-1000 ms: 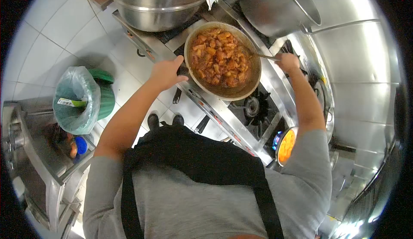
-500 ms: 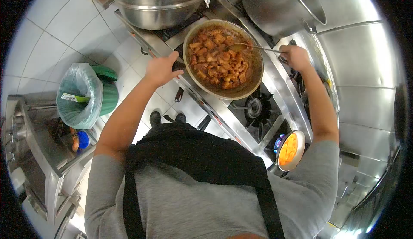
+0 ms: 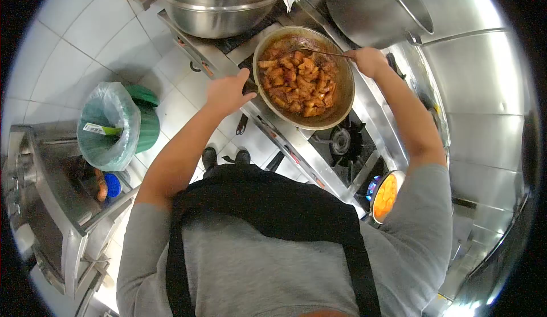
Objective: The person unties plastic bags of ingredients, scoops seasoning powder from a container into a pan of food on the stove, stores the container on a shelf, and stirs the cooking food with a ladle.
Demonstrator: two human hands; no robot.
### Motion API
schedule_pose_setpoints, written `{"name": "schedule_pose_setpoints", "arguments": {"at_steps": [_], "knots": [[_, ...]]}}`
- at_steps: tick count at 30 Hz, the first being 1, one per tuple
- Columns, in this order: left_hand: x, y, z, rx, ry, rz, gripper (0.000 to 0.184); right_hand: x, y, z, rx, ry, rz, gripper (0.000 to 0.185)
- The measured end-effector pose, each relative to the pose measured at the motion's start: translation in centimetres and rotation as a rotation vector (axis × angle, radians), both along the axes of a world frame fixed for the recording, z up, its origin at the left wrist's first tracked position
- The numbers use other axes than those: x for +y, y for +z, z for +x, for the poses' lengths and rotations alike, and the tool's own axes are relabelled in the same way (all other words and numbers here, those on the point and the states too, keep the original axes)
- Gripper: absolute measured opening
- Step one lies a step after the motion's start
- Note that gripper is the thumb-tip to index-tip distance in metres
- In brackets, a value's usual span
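Note:
My right hand is closed round the handle of a long metal spoon. The spoon's head is partly sunk among browned meat chunks in dark sauce. They fill much of a wide frying pan on the stove. At the pan's left edge, my left hand is closed round its dark short handle, thumb and forefinger on either side; the rest of the handle is hidden by the hand.
A large steel pot stands beyond my left hand, and another deep pot at the back right. A small pan of orange pieces sits over a blue flame near my right elbow. A lined green bin stands left.
The spoon's head has moved toward the pan's far side, and my right hand has come closer to the pan. The meat lies shifted toward me. The view has shifted slightly.

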State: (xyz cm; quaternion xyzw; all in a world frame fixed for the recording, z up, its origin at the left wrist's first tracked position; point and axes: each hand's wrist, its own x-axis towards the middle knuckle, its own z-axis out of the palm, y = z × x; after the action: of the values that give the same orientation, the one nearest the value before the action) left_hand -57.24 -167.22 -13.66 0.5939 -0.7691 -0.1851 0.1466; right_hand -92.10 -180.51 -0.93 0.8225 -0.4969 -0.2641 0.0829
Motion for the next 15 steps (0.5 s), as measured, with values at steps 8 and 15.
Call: {"name": "schedule_pose_setpoints", "arguments": {"at_steps": [8, 15], "knots": [[0.8, 0.0, -0.4, 0.025, -0.014, 0.005, 0.049, 7.5, 7.0, 8.0, -0.023, -0.093, -0.207, 0.023], [1.2, -0.1, -0.2, 0.082, -0.077, -0.103, 0.05, 13.1, -1.2, 15.8, -0.007, -0.084, -0.047, 0.022]]}}
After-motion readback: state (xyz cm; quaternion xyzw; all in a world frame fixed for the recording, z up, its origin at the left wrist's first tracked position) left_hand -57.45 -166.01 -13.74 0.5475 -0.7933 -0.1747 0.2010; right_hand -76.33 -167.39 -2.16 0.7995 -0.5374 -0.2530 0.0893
